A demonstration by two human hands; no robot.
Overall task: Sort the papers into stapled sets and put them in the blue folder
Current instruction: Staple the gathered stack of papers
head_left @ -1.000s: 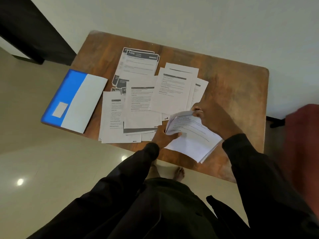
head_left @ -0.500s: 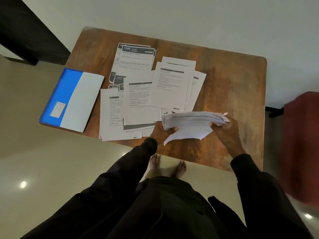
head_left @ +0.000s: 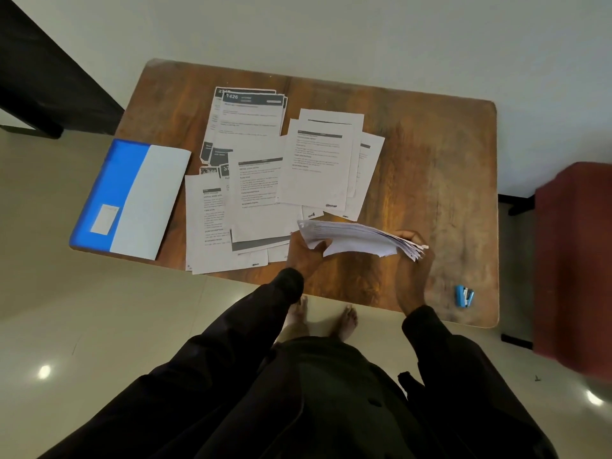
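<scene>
Both my hands hold a stack of white papers (head_left: pixel 357 238) edge-on just above the wooden table (head_left: pixel 430 180). My left hand (head_left: pixel 308 253) grips its left end from below and my right hand (head_left: pixel 412 260) grips its right end. Several loose printed sheets (head_left: pixel 265 193) lie overlapping across the middle of the table. The blue folder (head_left: pixel 132 197), blue and pale grey with a small white label, lies shut at the table's left edge. A small blue stapler (head_left: pixel 464 295) rests near the front right corner.
A dark bench or table (head_left: pixel 49 81) stands at the far left. A red-brown chair or stool (head_left: pixel 576 260) is close on the right. My bare feet (head_left: pixel 324 319) show under the table's front edge on a pale tiled floor.
The stack went from lying open under my hands to being held level and edge-on. My right hand slid from the stack's top left to its right end. The view shifted, revealing the stapler.
</scene>
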